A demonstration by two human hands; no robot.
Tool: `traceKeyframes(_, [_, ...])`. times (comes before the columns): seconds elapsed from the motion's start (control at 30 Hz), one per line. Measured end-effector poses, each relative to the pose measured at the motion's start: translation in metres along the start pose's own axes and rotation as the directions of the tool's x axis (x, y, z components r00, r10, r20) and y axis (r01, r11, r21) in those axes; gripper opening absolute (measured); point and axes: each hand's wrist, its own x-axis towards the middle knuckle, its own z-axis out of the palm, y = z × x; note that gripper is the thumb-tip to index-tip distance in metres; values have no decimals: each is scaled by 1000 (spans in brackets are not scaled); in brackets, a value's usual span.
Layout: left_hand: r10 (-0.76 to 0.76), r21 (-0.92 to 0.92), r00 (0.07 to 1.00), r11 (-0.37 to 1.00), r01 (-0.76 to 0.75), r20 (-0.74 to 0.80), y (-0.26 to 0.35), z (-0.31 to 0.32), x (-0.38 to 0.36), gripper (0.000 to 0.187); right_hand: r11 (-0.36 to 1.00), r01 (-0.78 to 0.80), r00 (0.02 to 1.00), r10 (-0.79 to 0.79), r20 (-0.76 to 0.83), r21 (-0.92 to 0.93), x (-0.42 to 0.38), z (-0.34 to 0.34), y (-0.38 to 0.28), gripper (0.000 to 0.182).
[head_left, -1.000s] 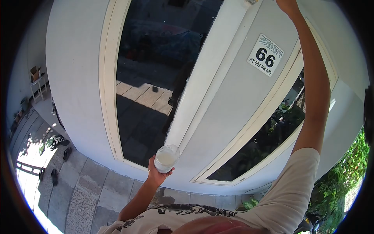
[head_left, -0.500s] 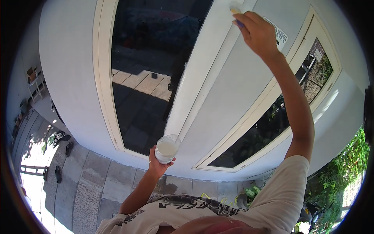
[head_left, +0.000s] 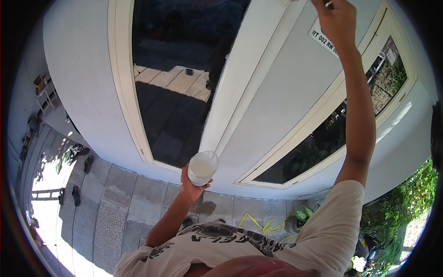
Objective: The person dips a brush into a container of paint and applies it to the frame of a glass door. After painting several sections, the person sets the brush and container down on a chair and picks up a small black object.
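Observation:
A clear plastic container (head_left: 203,169) with whitish liquid is held in my left hand (head_left: 194,185), its fingers wrapped round the lower side. My right hand (head_left: 336,21) is raised at the top edge, in front of a white sign (head_left: 323,40) with black lettering on the wall. Its fingers are bent together, with a brush (head_left: 293,1) only partly showing at the frame's edge, its bristles by the top of the cream frame post (head_left: 251,60). That post stands beside the dark glass (head_left: 177,92).
A second framed window (head_left: 318,138) is on the right. Sandals (head_left: 76,195) lie on the paved floor (head_left: 143,203) at left. Near the wall's foot are a yellow strap (head_left: 258,224) and a plant (head_left: 302,214). A small white table (head_left: 45,98) stands far left.
My right hand has moved up and to the right, uncovering lettering on the sign. The view has shifted, and my left hand with the container appears slightly higher and further right.

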Motion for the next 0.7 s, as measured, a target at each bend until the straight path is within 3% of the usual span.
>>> traceKeyframes(0.03, [1,4,1000,1000,-1,17,-1,-1,0,58,999,-40,994,43,-97,34,17,-7,-6,14])
traceKeyframes(0.07, [4,9,999,1000,-4,35,-1,-1,-1,58,998,-48,994,52,-95,46,21,-8,-7,14])
traceKeyframes(0.13, [16,10,1000,1000,-17,23,-2,3,-5,59,952,261,944,-287,-166,-161,25,-6,-9,11])
traceKeyframes(0.2, [26,13,1000,1000,-26,3,-2,9,-10,60,966,202,979,-204,6,-163,-7,11,-26,11])
traceKeyframes(0.23, [33,9,999,999,-33,-8,-1,11,-11,60,925,364,927,-371,-58,-109,-35,30,-22,18])
traceKeyframes(0.3, [45,27,999,999,-45,25,-4,13,-15,60,902,422,901,-407,147,-90,-91,46,-49,20])
traceKeyframes(0.33, [50,26,999,998,-50,17,-7,14,-17,60,928,372,911,-370,180,25,-114,44,-68,21])
traceKeyframes(0.4, [59,31,998,998,-60,39,-11,17,-20,61,969,121,967,-163,194,214,-153,28,-101,21])
traceKeyframes(0.43, [58,30,998,998,-59,33,-14,20,-20,61,976,45,979,-86,184,213,-172,17,-111,22])
traceKeyframes(0.5, [45,30,997,998,-47,62,-26,25,-22,61,913,-245,969,227,93,326,-216,-5,-130,22])
traceKeyframes(0.57, [6,24,997,1000,-8,76,-42,34,-23,61,736,-565,809,583,76,372,-275,-25,-146,19])
traceKeyframes(0.63, [-46,30,995,999,44,86,-58,45,-25,61,313,-783,423,902,90,537,-347,-39,-164,19])
traceKeyframes(0.7, [-142,65,987,988,137,72,-78,55,-29,61,-41,-811,43,991,129,584,-390,-69,-191,21])
